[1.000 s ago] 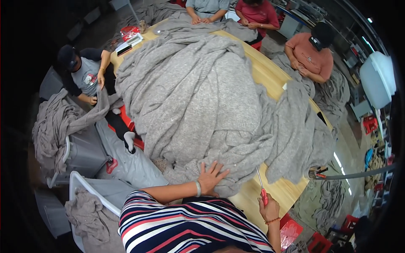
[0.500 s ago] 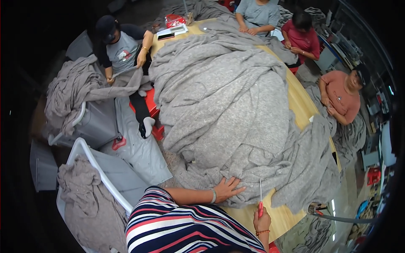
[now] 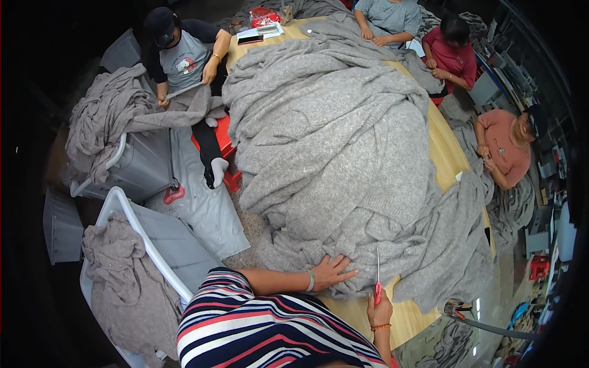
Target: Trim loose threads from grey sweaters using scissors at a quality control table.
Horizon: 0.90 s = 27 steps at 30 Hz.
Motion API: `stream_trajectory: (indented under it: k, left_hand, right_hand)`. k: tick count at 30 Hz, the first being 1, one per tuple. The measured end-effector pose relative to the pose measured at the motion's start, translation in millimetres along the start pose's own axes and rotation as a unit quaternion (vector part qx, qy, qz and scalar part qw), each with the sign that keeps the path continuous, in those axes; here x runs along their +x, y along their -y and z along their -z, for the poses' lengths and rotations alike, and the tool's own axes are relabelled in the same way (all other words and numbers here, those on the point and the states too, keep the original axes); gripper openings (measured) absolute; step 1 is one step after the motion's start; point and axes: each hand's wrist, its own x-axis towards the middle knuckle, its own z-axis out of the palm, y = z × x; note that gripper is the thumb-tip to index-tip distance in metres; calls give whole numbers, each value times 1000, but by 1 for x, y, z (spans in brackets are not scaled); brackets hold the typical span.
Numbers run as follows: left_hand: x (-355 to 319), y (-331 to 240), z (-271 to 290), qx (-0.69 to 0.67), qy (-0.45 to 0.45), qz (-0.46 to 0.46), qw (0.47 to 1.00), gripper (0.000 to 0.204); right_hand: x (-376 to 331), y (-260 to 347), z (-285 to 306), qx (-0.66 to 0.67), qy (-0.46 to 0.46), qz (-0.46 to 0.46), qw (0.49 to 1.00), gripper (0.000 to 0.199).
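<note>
Grey knit pile [image 3: 343, 159], left hand [image 3: 331, 272] flat on its near edge, right hand [image 3: 379, 310] gripping red-handled tool [image 3: 378, 279]

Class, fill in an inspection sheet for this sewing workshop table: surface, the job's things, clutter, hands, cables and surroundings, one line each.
Surface: wooden table, mostly buried under cloth; bare strips at its right edge and near end.
Job's things: big heap of grey knitted cloth; red-handled scissors with blades pointing up.
Clutter: a red packet and dark flat items at the far end.
Hands: left hand flat on the cloth's near edge; right hand grips the scissors.
Cables: nothing seen.
Surroundings: four other people seated around the table; grey bins draped with more cloth on the left; a lamp at lower right.
</note>
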Motion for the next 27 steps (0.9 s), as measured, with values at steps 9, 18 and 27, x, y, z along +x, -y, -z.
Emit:
stream_trajectory:
  k: [9, 18, 27]
  left_hand:
    - [3, 0, -9, 5, -4, -4, 1000, 75]
    - [23, 8, 7, -123, 95, 37, 987, 79]
    - [72, -70, 115, -544, 65, -67, 834, 79]
  right_hand:
    - [-3, -3, -21, 37, 2, 17, 999, 35]
    - [-20, -9, -12, 55, -42, -49, 996, 31]
    - [-46, -49, 12, 111, -137, -121, 977, 31]
